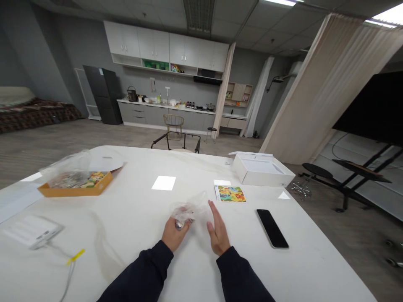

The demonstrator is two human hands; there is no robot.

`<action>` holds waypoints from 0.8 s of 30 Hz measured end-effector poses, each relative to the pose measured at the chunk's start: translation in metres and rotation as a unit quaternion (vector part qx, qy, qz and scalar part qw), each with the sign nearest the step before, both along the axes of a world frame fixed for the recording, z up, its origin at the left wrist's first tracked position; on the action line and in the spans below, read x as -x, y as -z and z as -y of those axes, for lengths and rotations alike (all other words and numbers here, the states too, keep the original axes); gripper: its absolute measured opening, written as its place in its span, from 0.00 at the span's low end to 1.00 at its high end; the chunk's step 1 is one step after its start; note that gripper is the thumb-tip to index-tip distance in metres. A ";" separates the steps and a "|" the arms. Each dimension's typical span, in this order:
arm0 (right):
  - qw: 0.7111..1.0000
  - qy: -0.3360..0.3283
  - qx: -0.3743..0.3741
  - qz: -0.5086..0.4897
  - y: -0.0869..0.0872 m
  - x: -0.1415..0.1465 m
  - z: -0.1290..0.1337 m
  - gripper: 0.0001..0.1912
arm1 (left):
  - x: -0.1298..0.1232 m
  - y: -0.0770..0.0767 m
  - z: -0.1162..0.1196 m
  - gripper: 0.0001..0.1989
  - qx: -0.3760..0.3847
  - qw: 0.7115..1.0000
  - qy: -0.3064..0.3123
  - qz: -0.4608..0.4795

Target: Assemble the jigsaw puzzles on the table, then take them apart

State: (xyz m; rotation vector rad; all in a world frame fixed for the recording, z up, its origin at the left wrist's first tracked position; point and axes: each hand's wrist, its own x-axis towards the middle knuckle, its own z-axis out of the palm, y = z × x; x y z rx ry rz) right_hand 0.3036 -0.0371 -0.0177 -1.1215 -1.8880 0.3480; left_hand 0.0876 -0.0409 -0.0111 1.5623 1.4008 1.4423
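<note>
Near the middle of the white table, my left hand (175, 233) is wrapped round a crumpled clear plastic bag (190, 210). Something small and shiny shows inside the bag by the fingers; what it is cannot be made out. My right hand (218, 231) is just right of the bag, its fingers stretched out and the thumb apart, with nothing in it. Beyond it lies a colourful picture card (231, 194). To the right of my right hand is a black phone (272, 228), lying flat.
On the left of the table (132, 268) stands an orange box (74, 191) holding puzzle-like pieces and clear plastic. Nearer are a white device (37, 233) and a cable with a yellow tag (75, 256). An open white box (262, 172) stands at the back right.
</note>
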 end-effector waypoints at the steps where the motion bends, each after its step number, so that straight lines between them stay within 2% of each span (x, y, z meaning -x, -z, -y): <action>1: 0.998 0.051 -0.013 0.031 -0.002 -0.007 -0.012 0.30 | 0.005 0.000 -0.001 0.21 0.009 1.000 -0.014 0.005; 3: 0.983 0.153 -0.009 0.105 -0.001 -0.021 -0.039 0.27 | 0.013 0.001 -0.002 0.23 0.023 0.999 -0.028 0.015; 5: 0.958 0.230 0.031 0.167 0.003 -0.036 -0.065 0.26 | 0.016 -0.001 -0.003 0.24 0.031 0.999 -0.034 0.020; 8: 0.923 0.309 0.087 0.215 0.010 -0.057 -0.091 0.24 | 0.018 -0.003 -0.003 0.24 0.028 0.999 -0.043 0.014; 12: 0.888 0.393 0.111 0.210 0.015 -0.085 -0.107 0.24 | 0.020 -0.004 -0.003 0.20 0.021 0.999 -0.033 -0.007; 19: 0.890 0.405 0.091 0.188 0.015 -0.112 -0.128 0.20 | 0.025 -0.004 -0.004 0.18 0.012 0.999 -0.025 -0.026; 22: 0.904 0.395 0.028 0.160 0.015 -0.107 -0.129 0.22 | 0.027 -0.005 -0.004 0.17 0.008 0.999 -0.025 -0.042; 24: 0.925 0.356 -0.027 0.126 0.016 -0.095 -0.124 0.22 | 0.028 -0.005 -0.005 0.17 0.002 0.998 -0.015 -0.057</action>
